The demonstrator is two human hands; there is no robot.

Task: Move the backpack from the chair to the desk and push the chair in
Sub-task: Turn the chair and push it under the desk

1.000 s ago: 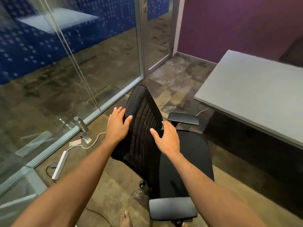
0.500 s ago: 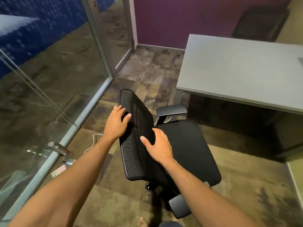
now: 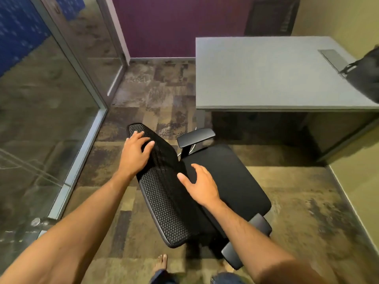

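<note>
The black office chair (image 3: 225,181) stands on the carpet a little short of the grey desk (image 3: 266,78), its seat bare and turned toward the desk. My left hand (image 3: 135,153) lies over the upper end of the mesh backrest (image 3: 164,208), fingers draped across its edge. My right hand (image 3: 202,186) holds the same backrest lower down, thumb on the mesh and fingers over its seat side. A black backpack (image 3: 366,76) rests on the desk's far right end, cut off by the frame edge.
A glass wall with a metal frame (image 3: 82,144) runs along the left, close to the chair. A purple wall (image 3: 180,25) is behind the desk and a yellow-green wall (image 3: 356,181) on the right. My bare foot (image 3: 161,262) is just behind the chair.
The chair has swung round with both hands on its backrest, so its seat now faces the desk. My view has turned right, bringing the whole desk and the backpack into sight.
</note>
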